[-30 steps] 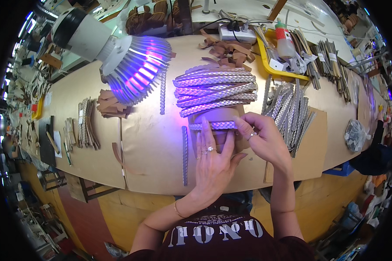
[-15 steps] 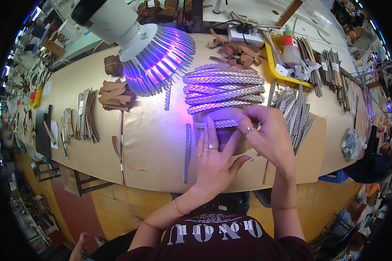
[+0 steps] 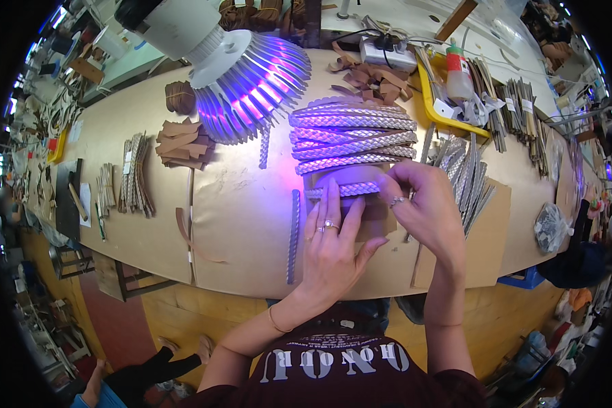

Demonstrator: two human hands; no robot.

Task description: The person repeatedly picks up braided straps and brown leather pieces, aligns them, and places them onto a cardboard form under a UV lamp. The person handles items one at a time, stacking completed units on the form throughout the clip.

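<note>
The tabletop (image 3: 245, 224) runs wide from left to right, and its near edge curves just below the person's wrists. The barest stretch lies left of the hands, crossed only by one silver braided strip (image 3: 293, 234) lying near to far and a thin brown strap (image 3: 190, 224). To the right the room is tight: a loose fan of silver strips (image 3: 464, 178) sits just beside the right hand, and beyond it a yellow tray (image 3: 434, 102) with a bottle. On the far side, a stack of braided silver strips (image 3: 352, 134) lies close above the fingers, and a finned lamp (image 3: 241, 78) with violet light hangs over the far left.

The left hand (image 3: 333, 251) lies flat, fingers spread and pressing down on a brown leather piece (image 3: 367, 211); it closes on nothing. The right hand (image 3: 425, 204) curls its fingers in a pinching grip on the right end of a short braided strip (image 3: 343, 190), which lies across the leather piece, left to right, just under the left fingertips.
</note>
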